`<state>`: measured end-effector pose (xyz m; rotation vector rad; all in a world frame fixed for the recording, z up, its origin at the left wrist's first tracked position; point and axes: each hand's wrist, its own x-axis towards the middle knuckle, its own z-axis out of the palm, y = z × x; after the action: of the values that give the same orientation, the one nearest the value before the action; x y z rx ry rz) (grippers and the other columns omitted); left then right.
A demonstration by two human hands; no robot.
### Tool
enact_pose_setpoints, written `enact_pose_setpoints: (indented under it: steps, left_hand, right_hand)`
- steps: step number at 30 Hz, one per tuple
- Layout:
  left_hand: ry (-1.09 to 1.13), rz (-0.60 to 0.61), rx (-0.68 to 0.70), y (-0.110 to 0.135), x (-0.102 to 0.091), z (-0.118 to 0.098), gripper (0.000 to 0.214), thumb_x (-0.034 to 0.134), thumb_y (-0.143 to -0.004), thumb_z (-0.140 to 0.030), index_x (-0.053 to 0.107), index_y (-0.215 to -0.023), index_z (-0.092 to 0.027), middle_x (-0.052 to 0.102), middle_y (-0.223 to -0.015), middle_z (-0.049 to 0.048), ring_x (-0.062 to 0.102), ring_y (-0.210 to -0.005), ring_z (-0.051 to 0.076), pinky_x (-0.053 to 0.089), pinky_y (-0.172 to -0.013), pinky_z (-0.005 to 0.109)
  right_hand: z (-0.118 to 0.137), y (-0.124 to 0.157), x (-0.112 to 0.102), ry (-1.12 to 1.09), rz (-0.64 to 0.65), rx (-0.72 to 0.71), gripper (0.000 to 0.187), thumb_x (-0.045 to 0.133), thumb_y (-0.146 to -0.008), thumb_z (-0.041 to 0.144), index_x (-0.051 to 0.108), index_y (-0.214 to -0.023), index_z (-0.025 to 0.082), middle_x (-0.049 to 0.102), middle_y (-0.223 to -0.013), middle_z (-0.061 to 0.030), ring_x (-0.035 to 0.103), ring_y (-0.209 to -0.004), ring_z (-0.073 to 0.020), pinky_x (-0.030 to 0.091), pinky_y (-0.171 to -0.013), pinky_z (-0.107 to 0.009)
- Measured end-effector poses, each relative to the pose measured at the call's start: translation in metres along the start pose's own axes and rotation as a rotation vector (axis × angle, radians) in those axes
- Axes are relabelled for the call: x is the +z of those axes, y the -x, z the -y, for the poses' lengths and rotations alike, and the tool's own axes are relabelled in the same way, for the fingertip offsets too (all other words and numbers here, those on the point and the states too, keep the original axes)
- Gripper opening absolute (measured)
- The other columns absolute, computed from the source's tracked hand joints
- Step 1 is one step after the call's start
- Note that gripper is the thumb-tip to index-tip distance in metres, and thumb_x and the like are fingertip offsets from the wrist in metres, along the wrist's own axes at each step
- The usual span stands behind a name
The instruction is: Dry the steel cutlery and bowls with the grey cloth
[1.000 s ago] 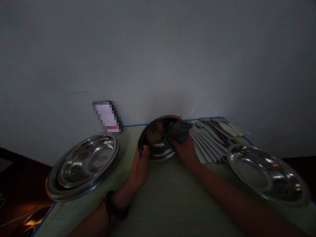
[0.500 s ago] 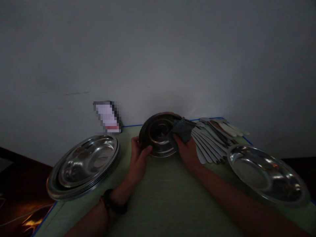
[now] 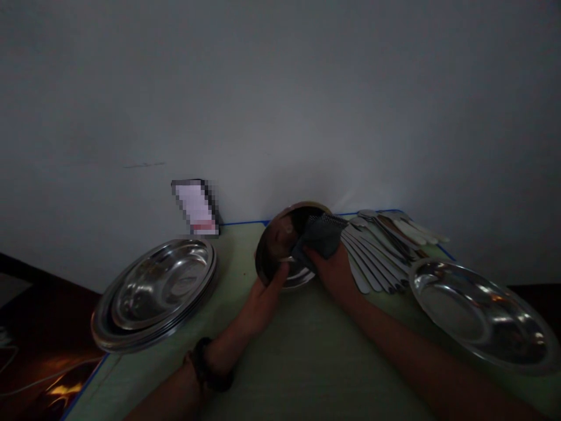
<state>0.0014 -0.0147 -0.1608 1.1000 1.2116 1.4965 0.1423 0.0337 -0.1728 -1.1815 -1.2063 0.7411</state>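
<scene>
Dish point(image 3: 276, 242), centre of frame: metal, smooth, polished to a mirror, inner face dark with reflections. Cloth point(image 3: 323, 237), centre: soft woven-looking fabric, matt, grey, creased, with a checked or dotted part along its upper edge. Stacked dishes point(image 3: 164, 286), lower left: bright metal, glossy, smooth-rimmed. Oval dish point(image 3: 482, 310), lower right: same shiny metal, strong highlights. Cutlery point(image 3: 374, 261), right of centre: smooth silvery metal, softly glossy; pale handles point(image 3: 416, 235) beyond look like plastic. Tabletop point(image 3: 302, 374), lower centre: dull green, low sheen, material uncertain. Wall point(image 3: 280, 88), upper frame: matt, mostly smooth, lightly marked at left.
</scene>
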Motion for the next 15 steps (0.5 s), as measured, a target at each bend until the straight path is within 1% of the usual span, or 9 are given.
enact_pose_setpoints:
  steps: [2, 3, 5, 6, 8, 10, 12, 13, 15]
  left_hand:
    - [0.027, 0.022, -0.091, -0.005, -0.001, -0.001, 0.023, 0.071, -0.066, -0.035, 0.069, -0.085, -0.022, 0.072, -0.093, 0.0069, 0.055, -0.114, 0.03, 0.043, -0.098, 0.043]
    - [0.048, 0.032, -0.139, -0.009, -0.001, -0.002, 0.023, 0.071, -0.065, -0.035, 0.069, -0.084, -0.021, 0.072, -0.095, 0.0074, 0.055, -0.113, 0.03, 0.043, -0.098, 0.042]
    - [0.104, 0.029, -0.184, -0.014, -0.002, -0.005, 0.025, 0.068, -0.064, -0.034, 0.069, -0.084, -0.019, 0.072, -0.097, 0.0084, 0.057, -0.111, 0.031, 0.044, -0.096, 0.042]
    - [0.139, 0.02, -0.178, -0.016, -0.002, -0.007, 0.027, 0.066, -0.065, -0.035, 0.068, -0.086, -0.018, 0.071, -0.098, 0.0083, 0.058, -0.11, 0.03, 0.045, -0.095, 0.042]
    - [0.215, -0.01, -0.107, -0.019, -0.003, -0.012, 0.035, 0.061, -0.064, -0.034, 0.066, -0.095, -0.018, 0.07, -0.103, 0.0069, 0.058, -0.108, 0.029, 0.046, -0.093, 0.04]
    - [0.274, -0.045, -0.017, -0.019, -0.003, -0.018, 0.047, 0.06, -0.063, -0.03, 0.061, -0.109, -0.02, 0.068, -0.108, 0.0049, 0.059, -0.108, 0.027, 0.046, -0.092, 0.039]
    - [0.294, -0.064, 0.028, -0.02, -0.004, -0.023, 0.055, 0.06, -0.063, -0.029, 0.055, -0.118, -0.023, 0.067, -0.11, 0.0032, 0.06, -0.105, 0.026, 0.048, -0.089, 0.038]
    - [0.297, -0.073, 0.016, -0.02, -0.005, -0.025, 0.054, 0.06, -0.063, -0.029, 0.055, -0.117, -0.023, 0.068, -0.108, 0.0027, 0.061, -0.103, 0.026, 0.049, -0.087, 0.037]
    - [0.306, -0.096, -0.052, -0.021, -0.006, -0.028, 0.043, 0.058, -0.064, -0.03, 0.062, -0.105, -0.021, 0.071, -0.097, 0.0025, 0.064, -0.095, 0.026, 0.052, -0.08, 0.036]
  right_hand:
    - [0.0, 0.0, 0.0, -0.003, -0.027, 0.011, 0.051, 0.068, -0.064, 0.038, 0.055, -0.108, 0.015, 0.063, -0.108, -0.0123, 0.058, -0.099, -0.0262, 0.043, -0.088, -0.042]
    - [0.0, 0.0, 0.0, -0.007, -0.037, 0.012, 0.05, 0.067, -0.065, 0.037, 0.055, -0.108, 0.015, 0.062, -0.108, -0.0125, 0.058, -0.1, -0.0261, 0.042, -0.088, -0.042]
    - [0.001, 0.0, 0.0, -0.022, -0.045, 0.003, 0.046, 0.065, -0.067, 0.038, 0.055, -0.106, 0.015, 0.062, -0.108, -0.0119, 0.057, -0.1, -0.0254, 0.041, -0.089, -0.042]
    - [0.001, 0.0, 0.0, -0.031, -0.043, -0.004, 0.045, 0.064, -0.068, 0.039, 0.055, -0.105, 0.016, 0.062, -0.107, -0.0111, 0.057, -0.099, -0.0249, 0.041, -0.089, -0.042]
    - [0.002, -0.001, -0.001, -0.03, -0.031, -0.003, 0.042, 0.064, -0.067, 0.039, 0.055, -0.102, 0.017, 0.064, -0.102, -0.0092, 0.058, -0.094, -0.0239, 0.043, -0.085, -0.04]
    - [0.002, -0.002, -0.002, -0.009, -0.006, 0.016, 0.039, 0.066, -0.066, 0.038, 0.056, -0.097, 0.018, 0.065, -0.094, -0.007, 0.058, -0.086, -0.0229, 0.044, -0.08, -0.038]
    - [0.003, -0.002, -0.002, 0.006, 0.029, 0.022, 0.036, 0.067, -0.064, 0.037, 0.056, -0.094, 0.018, 0.064, -0.09, -0.0056, 0.058, -0.082, -0.0223, 0.044, -0.076, -0.037]
    - [0.004, -0.002, -0.002, 0.01, 0.045, 0.021, 0.036, 0.067, -0.064, 0.036, 0.056, -0.093, 0.018, 0.064, -0.089, -0.0053, 0.058, -0.081, -0.0221, 0.044, -0.075, -0.037]
    - [0.005, -0.001, -0.002, 0.02, 0.062, 0.024, 0.034, 0.066, -0.064, 0.033, 0.055, -0.093, 0.019, 0.064, -0.088, -0.0051, 0.057, -0.081, -0.0219, 0.044, -0.074, -0.036]
